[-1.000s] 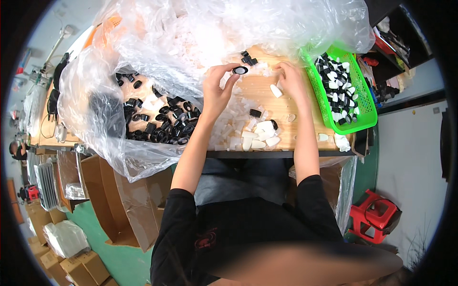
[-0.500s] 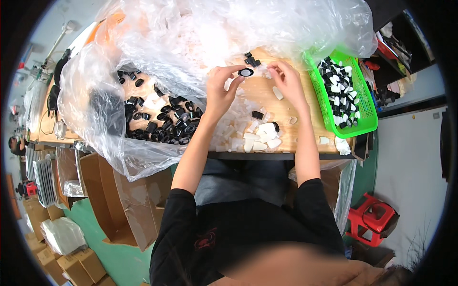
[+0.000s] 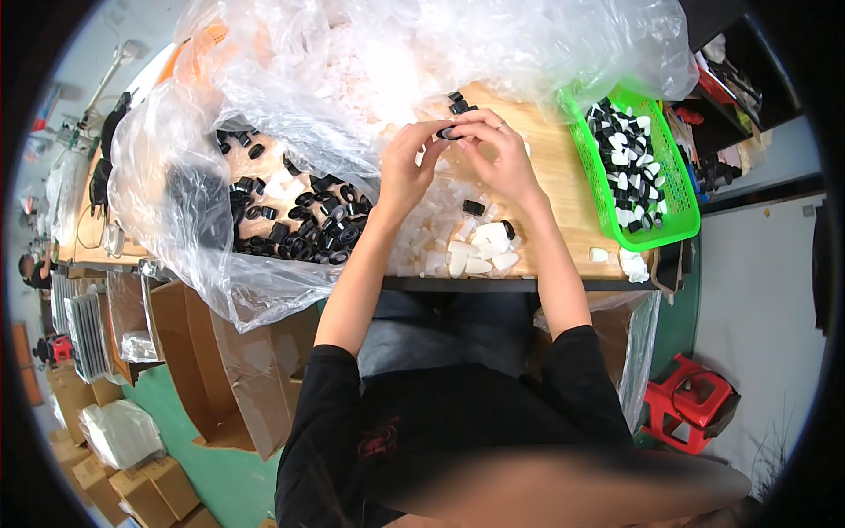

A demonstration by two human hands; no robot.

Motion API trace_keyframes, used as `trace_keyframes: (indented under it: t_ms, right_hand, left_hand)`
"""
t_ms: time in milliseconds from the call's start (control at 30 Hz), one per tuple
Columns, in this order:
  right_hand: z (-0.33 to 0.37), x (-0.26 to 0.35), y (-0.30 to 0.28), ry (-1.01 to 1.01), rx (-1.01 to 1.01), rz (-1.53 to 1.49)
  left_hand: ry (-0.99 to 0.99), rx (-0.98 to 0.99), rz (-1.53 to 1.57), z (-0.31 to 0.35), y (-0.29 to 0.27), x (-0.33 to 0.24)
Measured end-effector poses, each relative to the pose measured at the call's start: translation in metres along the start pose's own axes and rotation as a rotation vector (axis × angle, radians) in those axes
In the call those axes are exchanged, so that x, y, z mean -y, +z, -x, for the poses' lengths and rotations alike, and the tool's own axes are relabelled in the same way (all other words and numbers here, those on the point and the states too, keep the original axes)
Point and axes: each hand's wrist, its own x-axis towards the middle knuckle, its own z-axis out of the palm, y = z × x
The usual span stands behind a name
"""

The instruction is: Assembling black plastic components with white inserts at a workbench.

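Observation:
My left hand pinches a small round black cap above the wooden table. The fingers of my right hand are closed against the cap's other side and cover much of it. Whether they also hold a small piece there is hidden. Just beyond my fingers lie several black caps. Between my forearms, white rounded pieces and translucent short tubes form a loose heap, with a black cap on it.
To the left, a transparent plastic bag surrounds many black caps. More plastic sheeting covers the far side. A green basket of black and white pieces stands right. Below are an open cardboard box and a red stool.
My right hand has moved left and now meets my left hand at the black cap. A white piece that lay under my right hand is now out of sight.

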Motion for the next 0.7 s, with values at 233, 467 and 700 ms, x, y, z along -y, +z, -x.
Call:
trace_keyframes:
  t_ms: [233, 467, 700]
  right_hand:
    - [0.001, -0.023, -0.008, 0.292, -0.039, -0.01]
    - [0.008, -0.025, 0.005, 0.19, 0.301, 0.242]
    - [0.012, -0.034, 0.006, 0.178, 0.22, 0.343]
  left_hand:
    - [-0.269, -0.052, 0.166, 0.002, 0.002, 0.018]
    - [-0.412, -0.103, 0.387, -0.001, -0.003, 0.014]
    - [-0.473, -0.168, 0.662, -0.006, -0.009, 0.023]
